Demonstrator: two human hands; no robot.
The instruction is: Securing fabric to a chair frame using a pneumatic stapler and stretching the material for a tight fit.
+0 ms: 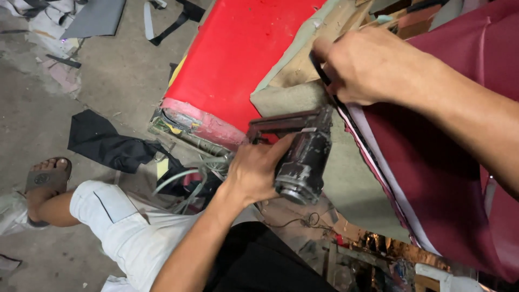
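Observation:
My left hand grips a dark, worn pneumatic staple gun, its nose resting against the grey-green underside of a seat cushion. My right hand presses down on the edge of a maroon vinyl cover, its fingertips pinching the seam with white piping where the cover meets the grey-green panel. The staple gun's head sits just below and left of my right hand. A bright red vinyl panel of the same seat lies to the upper left.
A pale air hose curls on the concrete floor under the seat. A black cloth scrap lies on the left. My knee in white shorts and my sandalled foot are at lower left. Fabric offcuts lie at the top.

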